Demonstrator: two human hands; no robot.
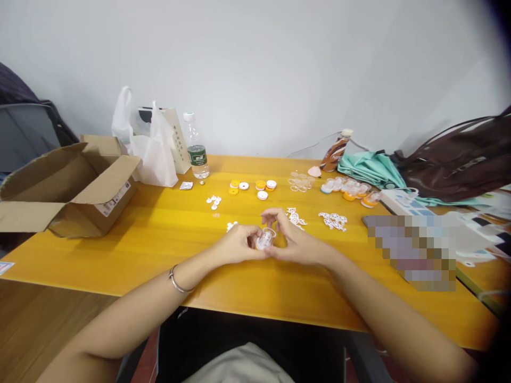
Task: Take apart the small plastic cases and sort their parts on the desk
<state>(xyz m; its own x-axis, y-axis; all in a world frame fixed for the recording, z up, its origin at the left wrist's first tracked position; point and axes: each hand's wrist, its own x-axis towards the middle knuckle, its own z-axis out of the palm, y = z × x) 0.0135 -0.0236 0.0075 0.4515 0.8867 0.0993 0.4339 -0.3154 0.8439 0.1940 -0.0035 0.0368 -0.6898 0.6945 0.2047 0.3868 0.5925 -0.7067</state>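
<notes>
A small clear plastic dome with a white base [264, 240] is between my two hands, just over the near middle of the table. My left hand [241, 243] is closed on its left side, thumb and fingers pinching near the base. At its right, the thumb of my right hand [297, 242] touches the lower edge while the fingers curve around the far side; the index finger arches above. Small white pieces [231, 226] lie just beyond my left hand, partly hidden. White openwork pieces [295, 217] lie behind my right hand, with another group of white openwork pieces [332, 221] farther right.
Yellow and white discs [260, 184], clear rings [300, 182] and clear domes on coloured bases [351, 190] lie farther back. An open cardboard box [91, 197], white bag [154, 159] and water bottle [197, 154] stand left. A pixelated flat object [411, 252] lies right.
</notes>
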